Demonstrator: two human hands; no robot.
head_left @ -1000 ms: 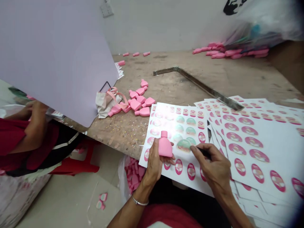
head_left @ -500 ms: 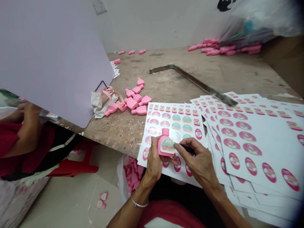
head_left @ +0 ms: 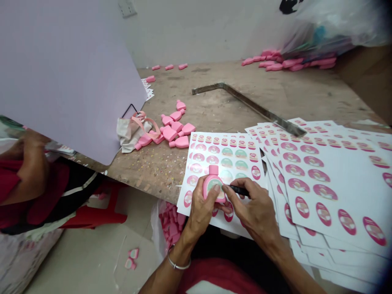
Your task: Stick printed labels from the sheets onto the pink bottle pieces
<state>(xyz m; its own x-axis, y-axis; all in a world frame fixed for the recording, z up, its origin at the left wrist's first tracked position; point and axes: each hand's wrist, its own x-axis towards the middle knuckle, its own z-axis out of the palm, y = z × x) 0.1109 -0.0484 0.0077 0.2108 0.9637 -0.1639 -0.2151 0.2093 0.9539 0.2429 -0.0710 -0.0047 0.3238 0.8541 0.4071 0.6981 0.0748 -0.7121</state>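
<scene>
My left hand [head_left: 200, 206] is closed around a small pink toy bottle [head_left: 213, 171], which stands upright with its cap at the top. A green and cream label sits on the bottle's front, and my left thumb lies across it, covering part. Between the fingers of my right hand [head_left: 254, 204] is a dark, slim pen-like tool [head_left: 239, 190]; its tip end is hidden by the fingers, close to the label's right edge. Under both hands lies a sheet of stickers [head_left: 211, 140], pink ovals and green rounded labels on white.
More sticker sheets [head_left: 349, 171] overlap at right, with a bent metal bar [head_left: 254, 107] resting on them. Loose pink bottles [head_left: 170, 132] lie beside a cloth bag [head_left: 128, 132]. A lilac board [head_left: 76, 73] stands left, near another person's arm [head_left: 35, 163]. A bag of pink pieces [head_left: 171, 224] hangs below the edge.
My left thumb has moved from the bottle's side onto the label. The right fingers have shifted slightly left, and more of the dark tool shows.
</scene>
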